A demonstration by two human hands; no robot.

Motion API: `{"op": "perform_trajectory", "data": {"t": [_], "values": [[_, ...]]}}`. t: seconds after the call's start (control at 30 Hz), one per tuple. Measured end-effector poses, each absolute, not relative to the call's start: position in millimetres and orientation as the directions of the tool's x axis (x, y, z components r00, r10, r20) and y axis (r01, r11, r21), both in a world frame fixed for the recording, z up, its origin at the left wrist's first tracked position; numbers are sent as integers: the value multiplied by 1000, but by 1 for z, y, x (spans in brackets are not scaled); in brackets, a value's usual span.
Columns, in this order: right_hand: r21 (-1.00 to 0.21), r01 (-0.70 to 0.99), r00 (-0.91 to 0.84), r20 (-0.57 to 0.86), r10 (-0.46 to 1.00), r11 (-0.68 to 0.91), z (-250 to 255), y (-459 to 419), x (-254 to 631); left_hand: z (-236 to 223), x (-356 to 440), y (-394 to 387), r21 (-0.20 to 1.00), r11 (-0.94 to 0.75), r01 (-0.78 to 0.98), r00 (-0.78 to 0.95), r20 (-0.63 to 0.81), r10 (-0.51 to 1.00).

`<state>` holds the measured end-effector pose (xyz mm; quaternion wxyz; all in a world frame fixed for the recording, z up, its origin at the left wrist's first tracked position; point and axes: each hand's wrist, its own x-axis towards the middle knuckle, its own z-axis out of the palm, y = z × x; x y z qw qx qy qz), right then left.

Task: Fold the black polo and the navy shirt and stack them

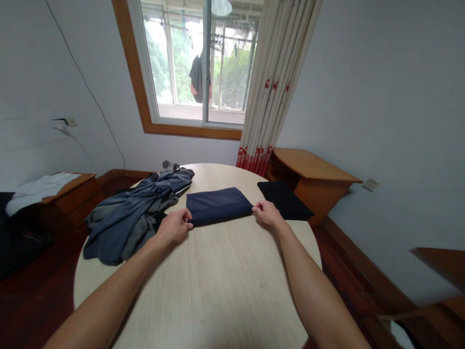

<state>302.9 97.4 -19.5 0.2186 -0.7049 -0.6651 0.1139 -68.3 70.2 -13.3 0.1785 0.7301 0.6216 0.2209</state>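
Note:
A folded navy garment (218, 206) lies flat on the round table as a neat rectangle. At its near left corner, my left hand (177, 225) has curled fingers and thumb closed on the edge. My right hand (267, 213) pinches the near right corner between thumb and fingertips. Just beyond the right hand rests a folded black garment (285, 199). To the left, a loose heap of grey and dark blue clothes (136, 213) is piled up, partly behind my left forearm. What kind of garment the navy cloth is cannot be made out.
The pale round table (214, 286) stands below a window. A wooden desk (316, 167) is behind it on the right, next to a patterned curtain (276, 82). On the left, a low wooden cabinet (78, 198) carries white sheets (45, 188).

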Motion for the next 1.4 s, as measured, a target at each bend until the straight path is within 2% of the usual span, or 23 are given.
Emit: {"op": "perform_trajectory", "data": {"t": [0.1,0.27,0.37,0.47,0.57,0.8,1.03,1.13,1.23,1.3,1.4], "values": [[-498,867,14,7,1000,-9,-16,93,310,-14,-68,66,572,-156,805,175,21,984],[-677,735,-185,-259,948,-41,-7,80,332,-18,-81,64,823,-41,566,457,-272,847],[-741,671,-173,-207,963,-39,-6,79,331,-19,-89,69,848,-13,530,415,-246,876],[-798,602,-55,-80,995,-31,-12,87,318,-21,-90,75,813,-22,581,288,-179,941],[-805,594,-21,-15,1000,1,-22,98,307,-23,-87,78,788,1,615,236,-185,954],[-898,429,-31,-123,992,-98,-34,103,306,-21,-82,73,857,73,511,271,-241,932],[-848,494,72,-180,981,-192,-28,98,307,-13,-82,69,850,92,518,337,-302,892],[-826,491,-80,-359,930,-277,-15,87,321,-3,-89,61,852,88,516,485,-375,790],[-783,537,-318,-533,784,-315,-3,74,335,5,-98,56,842,119,526,592,-463,659],[-791,542,-399,-538,742,-282,1,71,336,5,-102,58,833,154,531,576,-488,656],[-855,465,-354,-416,838,-229,-6,79,323,-3,-101,68,860,199,470,450,-427,785]]}}
